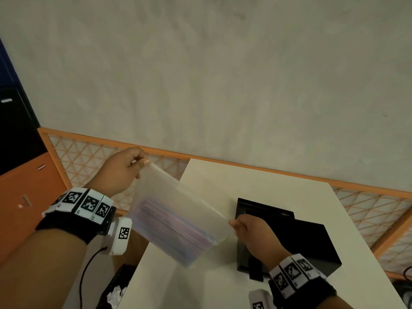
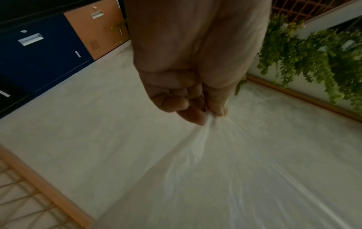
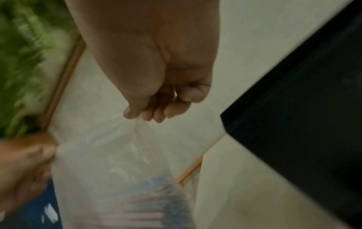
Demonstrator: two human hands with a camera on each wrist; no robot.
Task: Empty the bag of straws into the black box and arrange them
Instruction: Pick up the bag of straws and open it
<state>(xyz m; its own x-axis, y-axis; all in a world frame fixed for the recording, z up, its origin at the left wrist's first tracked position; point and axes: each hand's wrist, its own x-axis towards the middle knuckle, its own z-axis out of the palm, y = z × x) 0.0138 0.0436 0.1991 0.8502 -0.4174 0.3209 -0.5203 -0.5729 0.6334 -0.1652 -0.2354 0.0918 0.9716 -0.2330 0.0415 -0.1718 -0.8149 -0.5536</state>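
Note:
A frosted plastic bag hangs in the air over the left edge of the white table. Pink and blue straws lie bundled in its lower part. My left hand pinches the bag's upper left corner between thumb and fingers. My right hand pinches the opposite upper corner. The bag fans out from my left fingertips. Blurred straws show through the bag below my right hand. The black box stands on the table just behind my right hand, its lid raised.
An orange lattice rail runs behind the table. Blue and orange cabinets stand at the left. A dark bin with crumpled paper sits beside the table's left edge. Green hanging plants are on the far side.

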